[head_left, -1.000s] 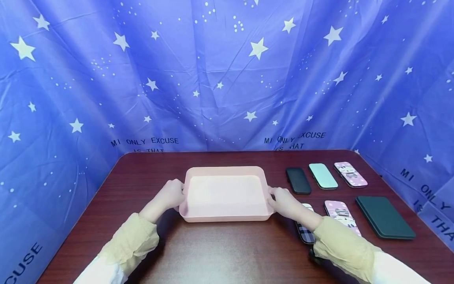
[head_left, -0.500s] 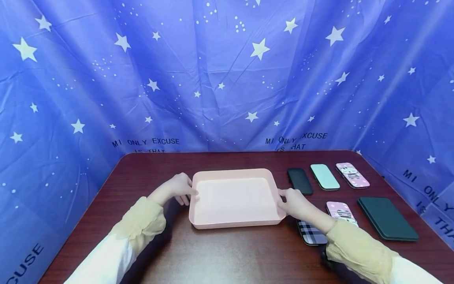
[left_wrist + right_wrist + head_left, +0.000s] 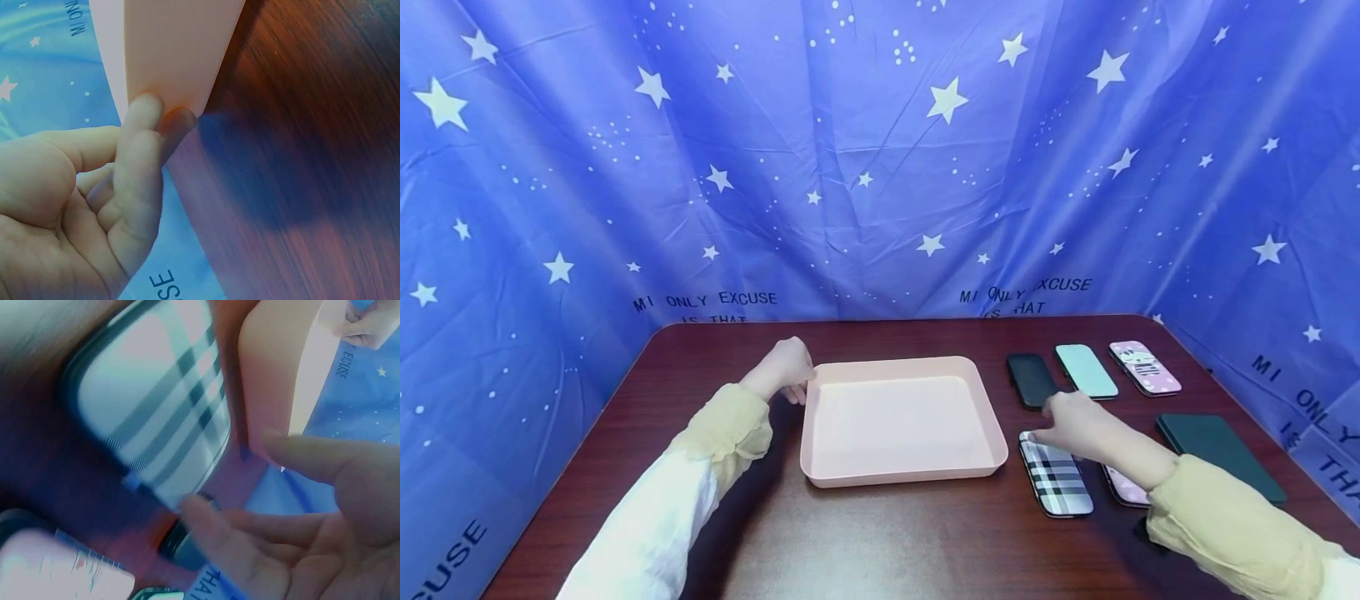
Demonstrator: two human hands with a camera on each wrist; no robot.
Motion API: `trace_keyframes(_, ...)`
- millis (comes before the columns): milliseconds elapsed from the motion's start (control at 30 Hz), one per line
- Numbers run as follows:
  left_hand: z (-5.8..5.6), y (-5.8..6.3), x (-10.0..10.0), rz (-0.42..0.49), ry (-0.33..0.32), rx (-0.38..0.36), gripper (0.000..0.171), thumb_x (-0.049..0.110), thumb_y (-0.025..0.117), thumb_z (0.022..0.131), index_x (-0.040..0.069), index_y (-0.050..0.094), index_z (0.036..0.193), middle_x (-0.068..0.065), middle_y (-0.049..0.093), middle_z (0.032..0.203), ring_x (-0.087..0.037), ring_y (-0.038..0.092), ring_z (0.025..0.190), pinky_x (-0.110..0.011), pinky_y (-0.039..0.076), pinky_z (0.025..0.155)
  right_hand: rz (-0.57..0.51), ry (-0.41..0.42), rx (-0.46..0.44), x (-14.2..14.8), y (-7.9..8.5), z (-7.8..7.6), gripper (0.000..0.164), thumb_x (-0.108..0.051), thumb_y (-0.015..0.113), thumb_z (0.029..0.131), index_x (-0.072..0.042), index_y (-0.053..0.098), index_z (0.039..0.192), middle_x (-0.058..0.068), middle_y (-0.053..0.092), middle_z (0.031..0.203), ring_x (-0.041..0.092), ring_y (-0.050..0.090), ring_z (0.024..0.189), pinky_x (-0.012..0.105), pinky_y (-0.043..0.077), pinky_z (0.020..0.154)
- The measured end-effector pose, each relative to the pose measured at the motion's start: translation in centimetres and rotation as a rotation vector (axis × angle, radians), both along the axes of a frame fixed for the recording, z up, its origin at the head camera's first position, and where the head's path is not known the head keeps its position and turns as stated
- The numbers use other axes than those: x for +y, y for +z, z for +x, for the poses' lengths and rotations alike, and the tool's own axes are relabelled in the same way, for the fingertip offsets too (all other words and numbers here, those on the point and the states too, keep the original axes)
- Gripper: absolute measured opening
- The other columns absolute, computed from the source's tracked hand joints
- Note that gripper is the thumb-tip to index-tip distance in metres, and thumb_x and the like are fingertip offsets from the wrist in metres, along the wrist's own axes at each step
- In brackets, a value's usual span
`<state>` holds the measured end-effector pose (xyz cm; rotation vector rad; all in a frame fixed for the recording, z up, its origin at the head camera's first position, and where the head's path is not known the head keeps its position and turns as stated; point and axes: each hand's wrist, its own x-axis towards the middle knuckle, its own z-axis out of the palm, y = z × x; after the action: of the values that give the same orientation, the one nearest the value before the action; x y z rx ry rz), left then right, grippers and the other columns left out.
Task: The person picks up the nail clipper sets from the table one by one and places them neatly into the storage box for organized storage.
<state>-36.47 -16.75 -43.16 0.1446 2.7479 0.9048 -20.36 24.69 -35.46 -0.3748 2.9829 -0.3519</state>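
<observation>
Head view: pale pink, shallow rectangular tray (image 3: pixel 902 425) on glossy red-brown wooden desk (image 3: pixel 865 542), rim pinched at far-left corner by left hand (image 3: pixel 786 367). Left wrist view: fingertips (image 3: pixel 144 109) against outer wall, unclear from head. Right wrist view: palm of right hand (image 3: pixel 1082 423), hidden in head view, thumb and fingers spread, near black-and-white plaid, rounded-corner case (image 3: pixel 1058 479).

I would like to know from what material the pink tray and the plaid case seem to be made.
Pink tray: probably molded plastic with a matte finish; its thin, smooth walls curve round the corners without a visible seam.
Plaid case: perhaps a hard shell with a slightly glossy cover, as light shines on its pattern; the core cannot be told.
</observation>
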Motion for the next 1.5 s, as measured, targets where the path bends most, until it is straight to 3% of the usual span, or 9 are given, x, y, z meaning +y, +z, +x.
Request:
trace_keyframes(33, 2.9, 3.4, 1.0, -0.033, 0.054, -0.088, 0.014, 0.001, 0.057, 0.084, -0.007, 0.063, 0.093, -0.017, 0.067, 0.065, -0.026, 0.067, 0.050, -0.035, 0.056, 0.048, 0.018, -0.014, -0.030, 0.3, 0.1, 0.2, 0.033, -0.025, 0.074, 0.077, -0.001, 0.055, 0.063, 0.004, 0.054, 0.049, 0.014, 0.057, 0.039, 0.030, 0.049, 0.046)
trace_keyframes(100, 5.6, 6.6, 2.1, -0.025, 0.058, -0.065, 0.018, -0.002, 0.053, 0.084, -0.011, 0.062, 0.097, -0.021, 0.067, 0.067, -0.025, 0.067, 0.050, -0.034, 0.056, 0.048, 0.036, -0.052, -0.105, 0.6, 0.1, 0.5, 0.041, -0.028, 0.075, 0.077, -0.008, 0.046, 0.055, 0.000, 0.046, 0.042, 0.014, 0.054, 0.034, 0.025, 0.044, 0.040)
trace_keyframes(133, 6.8, 8.0, 2.6, -0.029, 0.066, -0.062, 0.021, -0.003, 0.052, 0.084, -0.012, 0.062, 0.101, -0.023, 0.068, 0.071, -0.025, 0.067, 0.051, -0.035, 0.057, 0.052, 0.042, -0.066, -0.128, 0.7, 0.1, 0.7, 0.043, -0.030, 0.076, 0.076, -0.009, 0.046, 0.055, -0.001, 0.046, 0.041, 0.014, 0.054, 0.034, 0.025, 0.044, 0.039)
trace_keyframes(200, 7.5, 8.7, 2.7, -0.023, 0.036, -0.021, 0.020, -0.004, 0.050, 0.085, -0.014, 0.061, 0.099, -0.021, 0.067, 0.068, -0.021, 0.066, 0.047, -0.031, 0.056, 0.048, 0.058, -0.084, -0.154, 0.9, -0.1, 0.8, 0.044, -0.033, 0.077, 0.075, -0.008, 0.047, 0.056, -0.001, 0.047, 0.041, 0.013, 0.054, 0.034, 0.025, 0.045, 0.039)
trace_keyframes(633, 4.9, 6.8, 3.1, -0.191, 0.047, -0.010, 0.018, -0.003, 0.051, 0.084, -0.006, 0.067, 0.089, -0.010, 0.065, 0.054, -0.016, 0.060, 0.038, -0.026, 0.052, 0.041, -0.048, -0.122, -0.255, 2.0, -1.5, 0.4, 0.042, -0.036, 0.079, 0.073, -0.004, 0.053, 0.063, 0.008, 0.056, 0.051, 0.016, 0.057, 0.039, 0.032, 0.052, 0.040)
trace_keyframes(833, 4.7, 6.9, 3.4, -0.260, 0.054, -0.024, 0.015, -0.003, 0.050, 0.085, -0.005, 0.065, 0.081, -0.011, 0.066, 0.054, -0.016, 0.062, 0.040, -0.027, 0.054, 0.045, -0.101, -0.148, -0.304, 2.3, -1.9, 0.3, 0.042, -0.035, 0.076, 0.076, -0.002, 0.052, 0.072, 0.009, 0.057, 0.059, 0.019, 0.059, 0.040, 0.033, 0.053, 0.041)
trace_keyframes(1000, 4.8, 7.0, 3.7, -0.311, 0.045, -0.012, 0.020, -0.001, 0.050, 0.084, 0.000, 0.064, 0.070, -0.009, 0.066, 0.054, -0.015, 0.063, 0.042, -0.027, 0.057, 0.055, -0.219, -0.211, -0.372, 2.6, -2.0, 0.6, 0.048, -0.031, 0.074, 0.078, 0.006, 0.046, 0.089, 0.012, 0.054, 0.072, 0.020, 0.060, 0.051, 0.037, 0.054, 0.045)
trace_keyframes(1267, 4.6, 6.8, 3.7, -0.229, 0.087, -0.086, 0.020, -0.005, 0.048, 0.084, -0.003, 0.061, 0.070, -0.012, 0.064, 0.051, -0.016, 0.060, 0.038, -0.026, 0.053, 0.043, -0.489, -0.252, -0.462, 2.9, -2.6, 0.8, 0.048, -0.020, 0.070, 0.082, 0.008, 0.035, 0.099, 0.014, 0.058, 0.080, 0.020, 0.063, 0.063, 0.042, 0.057, 0.054)
trace_keyframes(1500, 4.6, 7.1, 3.3, -0.366, 0.009, 0.017, 0.021, 0.000, 0.053, 0.081, 0.004, 0.066, 0.065, -0.007, 0.066, 0.053, -0.014, 0.063, 0.043, -0.027, 0.057, 0.072, -0.734, -0.209, -0.621, 4.0, -2.8, 0.4, 0.034, -0.013, 0.060, 0.090, 0.008, 0.038, 0.102, 0.011, 0.064, 0.084, 0.021, 0.068, 0.074, 0.040, 0.058, 0.065)
